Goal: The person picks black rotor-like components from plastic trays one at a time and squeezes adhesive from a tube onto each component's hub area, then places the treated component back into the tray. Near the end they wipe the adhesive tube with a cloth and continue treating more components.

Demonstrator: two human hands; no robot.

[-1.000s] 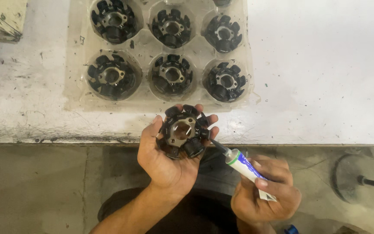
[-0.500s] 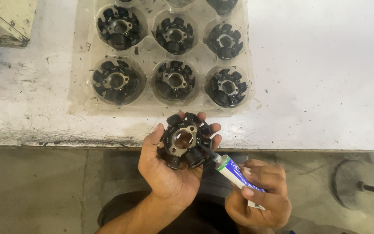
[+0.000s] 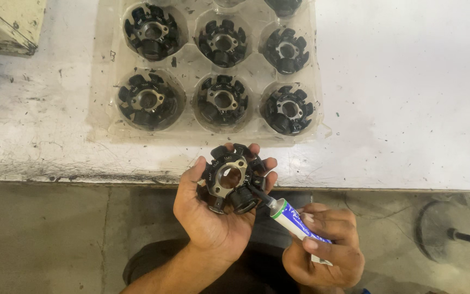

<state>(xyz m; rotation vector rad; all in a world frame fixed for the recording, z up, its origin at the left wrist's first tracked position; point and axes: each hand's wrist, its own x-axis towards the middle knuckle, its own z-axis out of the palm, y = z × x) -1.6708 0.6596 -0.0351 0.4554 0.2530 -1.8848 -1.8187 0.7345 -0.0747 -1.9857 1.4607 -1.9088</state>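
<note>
We note the left hand [image 3: 216, 218] cupping a black toothed motor core [image 3: 234, 178], fingers curled round its rim, just off the near edge of the white bench [image 3: 409, 109]. Right hand [image 3: 325, 247] grips a small tube [image 3: 298, 222]. Since a second ago the nozzle has closed in and now touches the core's near-right side. Clear tray [image 3: 311, 65] of similar cores sits beyond.

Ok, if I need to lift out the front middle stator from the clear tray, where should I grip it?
Come from straight above the front middle stator and pinch across its outer ring of black wound poles. It lies flat in a round pocket of the clear tray, so its sides are walled in; its open centre hole probably also offers a finger hold.
</note>
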